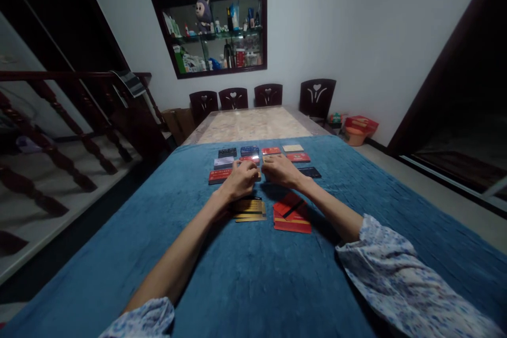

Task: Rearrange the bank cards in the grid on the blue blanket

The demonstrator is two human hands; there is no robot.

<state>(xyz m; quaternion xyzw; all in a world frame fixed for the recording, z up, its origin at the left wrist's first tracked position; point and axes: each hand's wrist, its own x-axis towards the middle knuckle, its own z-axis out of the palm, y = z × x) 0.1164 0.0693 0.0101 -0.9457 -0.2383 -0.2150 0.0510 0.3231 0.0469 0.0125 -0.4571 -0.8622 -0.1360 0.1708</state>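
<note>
Two bare hands reach over a blue cloth (245, 285) spread on a table, among cards laid in rough rows. The left hand (243, 178) and right hand (282, 170) are side by side, apart, fingers curled partly closed; whether either grips a card I cannot tell (the knuckles hide the fingertips). The step in hand seems to be handling cards within the rows; the next move probably calls for a light pinch that leaves neighbours unnudged. Nearest the person lie overlapping gold cards (250, 211) and red cards (292, 224), flat, dark-striped on top; their print is too small to read.
</note>
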